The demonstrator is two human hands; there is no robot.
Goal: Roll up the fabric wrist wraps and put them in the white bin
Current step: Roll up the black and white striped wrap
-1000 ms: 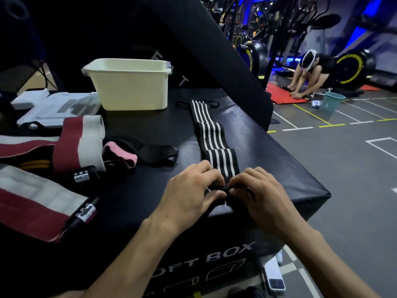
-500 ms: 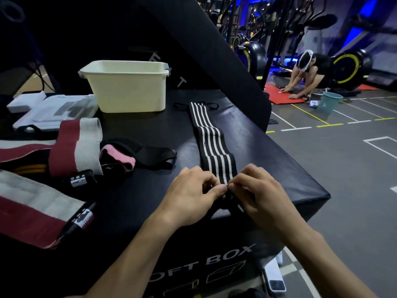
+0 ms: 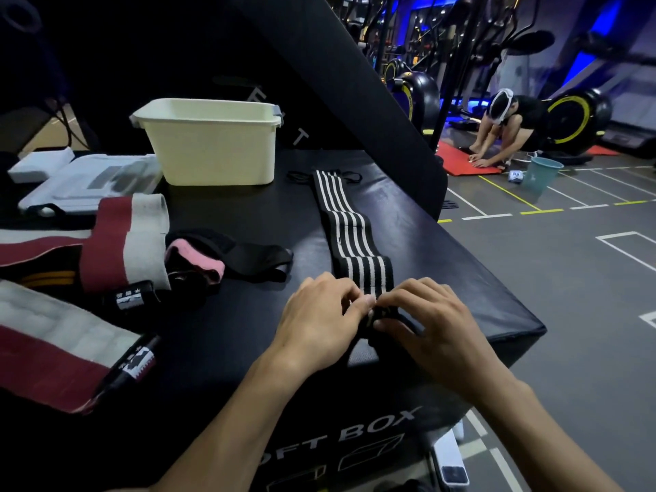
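Striped wrist wrap (image 3: 349, 232): flat on worktop (image 3: 248, 335), near end pinched by left hand (image 3: 319, 324) and right hand (image 3: 429, 328). Rolling begun; next, roll toward far white bin (image 3: 209, 143).

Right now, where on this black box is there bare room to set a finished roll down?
Bare top lies between the striped wrap and the pink-and-black wrap, running up toward the white bin. A narrower strip borders the striped wrap's right side. The left is crowded with maroon-and-white wraps.
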